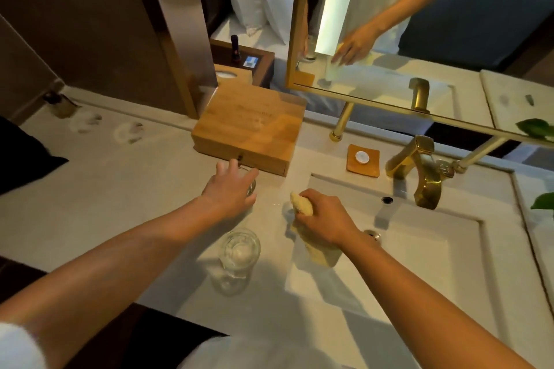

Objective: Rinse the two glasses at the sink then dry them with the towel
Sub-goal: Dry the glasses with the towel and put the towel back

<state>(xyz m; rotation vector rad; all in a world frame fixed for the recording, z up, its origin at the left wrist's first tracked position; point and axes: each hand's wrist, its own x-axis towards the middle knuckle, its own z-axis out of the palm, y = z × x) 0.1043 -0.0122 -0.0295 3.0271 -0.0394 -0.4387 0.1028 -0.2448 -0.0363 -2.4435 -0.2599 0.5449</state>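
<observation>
Left hand spread over far glass; right hand grips towel; 2nd glass nearer.

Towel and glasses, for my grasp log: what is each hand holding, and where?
Right hand grips the towel bunched at its middle. Left hand spreads open over the rim of the far glass; no grip shows.

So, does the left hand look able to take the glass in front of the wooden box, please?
Probably yes: the left hand is open right over that glass, nothing lies between them, and the wooden box behind seems to leave room.
</observation>
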